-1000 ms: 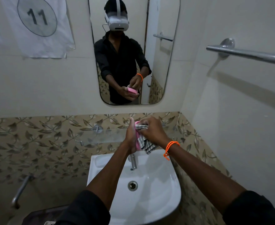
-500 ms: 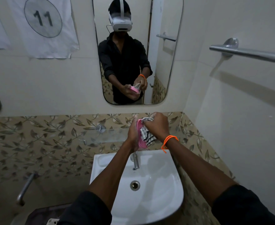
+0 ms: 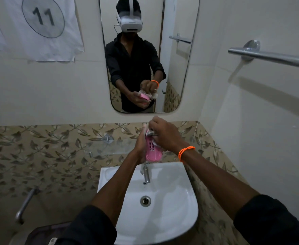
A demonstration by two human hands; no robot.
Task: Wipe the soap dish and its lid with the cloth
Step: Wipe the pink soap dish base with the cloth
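Since half a second ago your right hand [image 3: 164, 134] has slid the cloth [image 3: 152, 133] up the pink soap dish [image 3: 153, 150], fingers bunched pinching it, left hand [image 3: 140, 145] apparently wrapped behind, above the sink [image 3: 180, 218] tap [image 3: 146, 174].

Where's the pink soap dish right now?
In the head view, the pink soap dish sits centre frame, held in the left hand above the tap, with the right hand pressing the cloth against it.
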